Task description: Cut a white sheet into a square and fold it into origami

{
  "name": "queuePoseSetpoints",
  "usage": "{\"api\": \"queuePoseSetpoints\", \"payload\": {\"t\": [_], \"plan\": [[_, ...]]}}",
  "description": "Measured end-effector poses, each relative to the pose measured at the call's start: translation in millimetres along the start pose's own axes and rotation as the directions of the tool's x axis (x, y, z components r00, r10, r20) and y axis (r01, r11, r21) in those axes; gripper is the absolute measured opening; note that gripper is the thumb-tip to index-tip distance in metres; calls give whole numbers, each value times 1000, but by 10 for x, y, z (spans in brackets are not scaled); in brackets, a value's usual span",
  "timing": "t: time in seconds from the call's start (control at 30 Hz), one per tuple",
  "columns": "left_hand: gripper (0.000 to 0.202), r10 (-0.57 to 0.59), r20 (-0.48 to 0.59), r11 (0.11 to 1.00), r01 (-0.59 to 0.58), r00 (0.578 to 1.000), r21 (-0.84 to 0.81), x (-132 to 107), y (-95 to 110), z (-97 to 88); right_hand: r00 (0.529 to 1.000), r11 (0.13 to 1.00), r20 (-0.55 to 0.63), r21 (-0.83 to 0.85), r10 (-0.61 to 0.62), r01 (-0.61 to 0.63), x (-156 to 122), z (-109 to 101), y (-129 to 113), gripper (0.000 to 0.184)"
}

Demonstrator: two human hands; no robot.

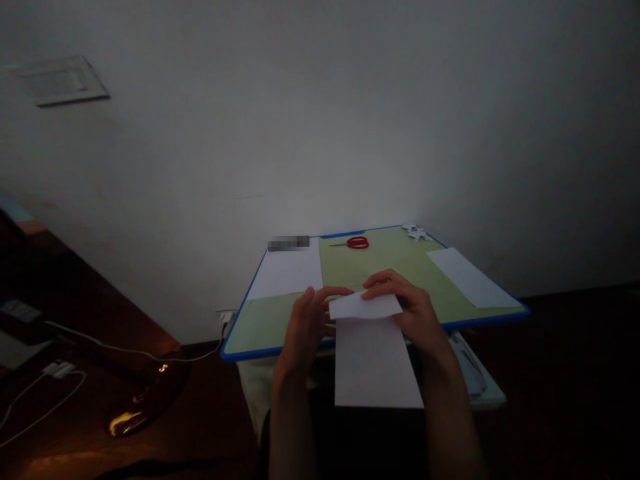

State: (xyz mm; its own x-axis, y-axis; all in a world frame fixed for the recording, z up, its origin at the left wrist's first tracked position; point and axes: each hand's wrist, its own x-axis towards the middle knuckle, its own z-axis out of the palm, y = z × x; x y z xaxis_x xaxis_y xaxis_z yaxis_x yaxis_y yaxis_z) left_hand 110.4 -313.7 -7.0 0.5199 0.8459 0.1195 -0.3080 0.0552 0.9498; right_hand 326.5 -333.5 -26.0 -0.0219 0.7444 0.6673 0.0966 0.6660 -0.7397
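A green board with a blue rim (270,320) lies under and beyond both hands. Held between them and hanging toward the person from the grip is the white sheet (373,363), upright in the air rather than flat on the board. Its top edge is already turned over into a narrow flap (365,307). The left hand (305,327) pinches that flap's left end with curled fingertips, and the right hand (415,310) closes over its right end, fingers along the crease. As far as I can judge, one fold is made and being pressed; the long lower part is unfolded.

Beyond the grip to the left lies another white sheet (290,273), and to the right a paper strip (473,277). Straight beyond it are red scissors (356,243), untouched, and farthest right some small paper cut-outs (416,232)
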Motion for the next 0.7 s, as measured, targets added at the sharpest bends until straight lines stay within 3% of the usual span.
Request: {"api": "queuePoseSetpoints", "payload": {"t": [0.13, 0.2, 0.3, 0.43, 0.6, 0.7], "plan": [[52, 54, -81, 941, -24, 995, 337, -41, 31, 43, 998, 999, 57, -34, -28, 30, 28, 16, -31, 39], [51, 49, -119, 911, 4, 992, 412, -51, 43, 58, 998, 999, 69, -38, -15, 18, 20, 12, -52, 43], [48, 69, -153, 905, 3, 986, 426, -45, 54, 67, 994, 999, 107, -23, 28, -26, -29, -22, -97, 49], [53, 98, -83, 928, -62, 992, 367, -28, 39, 60, 976, 995, 199, 19, 91, -97, -73, -64, -159, 70], [48, 102, -18, 892, -83, 995, 445, -23, -10, 33, 985, 992, 171, -130, 31, -9, -38, -50, -171, 41], [50, 94, -34, 885, -67, 995, 460, -28, -6, 37, 969, 988, 248, -153, 12, 27, -34, -36, -170, 48]]}}
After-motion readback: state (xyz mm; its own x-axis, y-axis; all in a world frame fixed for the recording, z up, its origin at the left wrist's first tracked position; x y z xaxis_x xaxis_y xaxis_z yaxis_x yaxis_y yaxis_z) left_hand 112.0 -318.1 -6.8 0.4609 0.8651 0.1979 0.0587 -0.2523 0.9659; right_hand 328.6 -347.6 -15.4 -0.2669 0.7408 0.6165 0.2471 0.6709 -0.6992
